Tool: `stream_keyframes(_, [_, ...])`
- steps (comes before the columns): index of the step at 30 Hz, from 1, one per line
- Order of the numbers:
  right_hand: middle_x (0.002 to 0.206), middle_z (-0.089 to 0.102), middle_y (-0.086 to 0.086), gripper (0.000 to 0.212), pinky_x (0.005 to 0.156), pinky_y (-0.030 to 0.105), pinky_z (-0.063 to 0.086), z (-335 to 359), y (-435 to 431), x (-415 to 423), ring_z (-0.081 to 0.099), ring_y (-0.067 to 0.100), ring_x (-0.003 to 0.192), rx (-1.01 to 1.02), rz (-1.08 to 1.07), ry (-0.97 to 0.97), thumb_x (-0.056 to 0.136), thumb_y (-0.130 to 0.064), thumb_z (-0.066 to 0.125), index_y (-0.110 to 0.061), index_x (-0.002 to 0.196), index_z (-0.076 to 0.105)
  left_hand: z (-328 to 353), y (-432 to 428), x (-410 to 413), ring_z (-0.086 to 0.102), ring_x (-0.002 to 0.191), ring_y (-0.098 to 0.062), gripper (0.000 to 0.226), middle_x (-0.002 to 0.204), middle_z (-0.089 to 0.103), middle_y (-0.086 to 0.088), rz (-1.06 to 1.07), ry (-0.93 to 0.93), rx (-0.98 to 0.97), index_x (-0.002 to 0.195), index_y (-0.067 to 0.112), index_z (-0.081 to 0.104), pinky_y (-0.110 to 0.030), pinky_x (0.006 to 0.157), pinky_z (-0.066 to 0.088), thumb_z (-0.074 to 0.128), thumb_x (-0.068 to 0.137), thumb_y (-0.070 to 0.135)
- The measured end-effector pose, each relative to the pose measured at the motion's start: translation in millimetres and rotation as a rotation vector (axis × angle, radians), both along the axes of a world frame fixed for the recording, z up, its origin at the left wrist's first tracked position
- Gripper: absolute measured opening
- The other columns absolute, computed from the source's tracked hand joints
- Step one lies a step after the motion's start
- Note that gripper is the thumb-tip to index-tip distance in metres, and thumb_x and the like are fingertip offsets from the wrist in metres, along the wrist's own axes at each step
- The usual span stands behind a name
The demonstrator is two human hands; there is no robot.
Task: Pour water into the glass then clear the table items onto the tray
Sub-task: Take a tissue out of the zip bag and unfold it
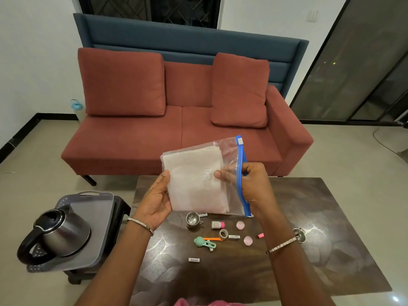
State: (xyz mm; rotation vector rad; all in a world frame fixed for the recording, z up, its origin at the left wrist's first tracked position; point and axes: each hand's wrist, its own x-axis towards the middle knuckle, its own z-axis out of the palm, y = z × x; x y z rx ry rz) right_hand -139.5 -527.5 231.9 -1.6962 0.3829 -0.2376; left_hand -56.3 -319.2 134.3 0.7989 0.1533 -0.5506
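While left hand (154, 202) and right hand (251, 184) are gripping the zip bag (196, 184) mid-frame, small items (223, 234) are lying on the surface (320, 272); only the kettle (61, 233) is occupying the lower-left tray (63, 200); clearing apparently barely begun.

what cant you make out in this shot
Head view:
1. Zip bag contents: whitish folded material, blurred by plastic.
2. Table far edge: hidden behind the bag.
3. Kettle water level: hidden by steel wall, lid.
4. White label: print too small.
5. Metal item: partly behind right forearm.
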Motion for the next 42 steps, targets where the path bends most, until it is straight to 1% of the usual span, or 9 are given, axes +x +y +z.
stream_keyframes(7, [0.092, 0.078, 0.002, 0.013, 0.063, 0.025, 0.06, 4.6, -1.3, -1.0, 0.076, 0.017, 0.08, 0.214, 0.067, 0.004, 0.075, -0.017, 0.085, -0.012, 0.085, 0.079, -2.3, -1.3, -2.7, 0.059, 0.121, -0.028, 0.041, 0.127, 0.065, -0.013, 0.02, 0.089, 0.006, 0.131, 0.011, 0.059, -0.057, 0.092, 0.05, 0.058, 0.093, 0.027])
stream_keyframes(12, [0.082, 0.076, -0.001, 0.01, 0.055, 0.025, 0.057, 0.7, -5.3, 0.8, 0.073, 0.014, 0.068, 0.141, 0.019, -0.042, 0.084, -0.021, 0.079, -0.012, 0.087, 0.075, -9.2, 2.2, -1.5, 0.072, 0.098, -0.016, 0.015, 0.101, 0.076, -0.004, 0.037, 0.169, -0.054, 0.099, 0.015, 0.071, -0.051, 0.086, 0.055, 0.063, 0.091, 0.024])
stream_keyframes(14, [0.091, 0.074, -0.001, 0.011, 0.06, 0.032, 0.06, -3.5, -4.6, 4.6, 0.073, 0.019, 0.079, 0.032, -0.065, -0.038, 0.083, -0.027, 0.08, -0.017, 0.086, 0.075, -9.6, 2.2, -1.7, 0.068, 0.107, -0.021, 0.015, 0.109, 0.073, -0.005, 0.008, 0.192, -0.081, 0.097, 0.015, 0.072, -0.056, 0.092, 0.051, 0.065, 0.09, 0.027])
stream_keyframes(17, [0.098, 0.061, -0.01, 0.011, 0.071, 0.029, 0.057, -7.4, -5.5, 9.2, 0.064, 0.007, 0.088, -0.306, -0.224, -0.102, 0.079, -0.031, 0.083, -0.031, 0.081, 0.072, -8.5, 1.7, -3.7, 0.057, 0.124, -0.028, 0.022, 0.122, 0.068, -0.009, -0.066, 0.192, -0.088, 0.099, 0.017, 0.075, -0.055, 0.109, 0.038, 0.066, 0.089, 0.034])
stream_keyframes(21, [0.087, 0.058, -0.011, 0.012, 0.062, 0.007, 0.043, -4.3, -4.3, 8.8, 0.056, -0.006, 0.075, -0.526, -0.274, -0.228, 0.078, -0.025, 0.083, -0.03, 0.08, 0.073, -7.4, -1.3, -6.1, 0.056, 0.125, -0.03, 0.024, 0.132, 0.062, -0.012, -0.138, 0.165, -0.1, 0.105, 0.018, 0.074, -0.061, 0.104, 0.039, 0.067, 0.086, 0.032])
stream_keyframes(27, [0.075, 0.07, -0.01, 0.007, 0.057, 0.018, 0.048, 1.1, 1.1, 9.6, 0.061, 0.006, 0.066, -0.473, -0.153, -0.233, 0.088, -0.016, 0.073, -0.019, 0.082, 0.07, -12.1, -2.6, -3.3, 0.058, 0.123, -0.032, 0.046, 0.135, 0.059, -0.014, -0.189, 0.167, -0.119, 0.134, 0.012, 0.057, -0.059, 0.094, 0.049, 0.059, 0.094, 0.034])
stream_keyframes(30, [0.078, 0.066, -0.011, 0.005, 0.058, 0.011, 0.043, 3.7, 2.7, 10.1, 0.057, 0.004, 0.067, -0.557, -0.139, -0.262, 0.086, -0.013, 0.073, -0.016, 0.083, 0.07, -15.3, -3.7, -1.9, 0.057, 0.124, -0.033, 0.047, 0.136, 0.058, -0.014, -0.2, 0.183, -0.114, 0.136, 0.011, 0.056, -0.06, 0.094, 0.049, 0.059, 0.094, 0.034])
stream_keyframes(36, [0.073, 0.066, -0.003, 0.008, 0.06, 0.021, 0.05, 9.5, 4.3, 12.1, 0.059, 0.01, 0.063, -0.541, -0.116, -0.263, 0.084, -0.002, 0.071, -0.009, 0.08, 0.068, -17.0, -5.7, -1.7, 0.054, 0.128, -0.032, 0.051, 0.137, 0.058, -0.012, -0.21, 0.208, -0.112, 0.137, 0.013, 0.055, -0.059, 0.096, 0.047, 0.062, 0.09, 0.033])
stream_keyframes(42, [0.053, 0.039, -0.013, 0.013, 0.052, 0.018, 0.031, 12.1, 2.1, 14.0, 0.032, 0.005, 0.052, -0.509, 0.017, -0.22, 0.1, -0.013, 0.054, -0.011, 0.088, 0.049, -18.1, -4.1, 1.6, 0.05, 0.13, -0.036, 0.053, 0.14, 0.055, -0.014, -0.215, 0.212, -0.147, 0.139, 0.013, 0.053, -0.06, 0.11, 0.033, 0.062, 0.09, 0.031])
